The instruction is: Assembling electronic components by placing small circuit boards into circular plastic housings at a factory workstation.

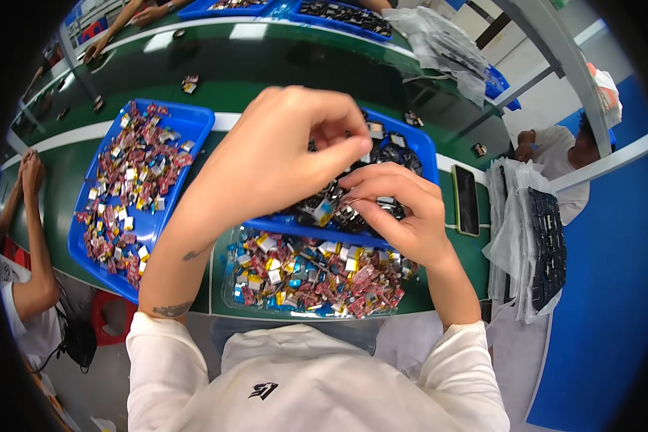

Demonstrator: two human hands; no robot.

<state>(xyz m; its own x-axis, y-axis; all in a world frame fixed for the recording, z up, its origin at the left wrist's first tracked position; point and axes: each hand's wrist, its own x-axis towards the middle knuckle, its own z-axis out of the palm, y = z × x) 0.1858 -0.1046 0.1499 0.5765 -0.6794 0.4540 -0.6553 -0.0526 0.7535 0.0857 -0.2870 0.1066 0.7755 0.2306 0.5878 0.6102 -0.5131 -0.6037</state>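
Note:
My left hand [284, 147] reaches across over a blue tray [430, 147] of black parts [399, 155]. Its thumb and fingers are pinched together, and whatever they hold is too small to name. Close below its fingertips, my right hand [403, 209] is also closed in a pinch over the same tray, its grip hiding what is in it. Nearer my body lies a clear plastic tray [230, 299] heaped with small circuit boards [317, 277] carrying white, yellow and blue pieces. Both forearms partly cover the blue tray.
Another blue tray [203, 119] of similar boards slants at the left. A phone [466, 201] lies right of the work, beside stacked black moulded trays [546, 245] in plastic wrap. Loose boards [190, 83] dot the green surface beyond. Other people's arms [36, 230] rest at left.

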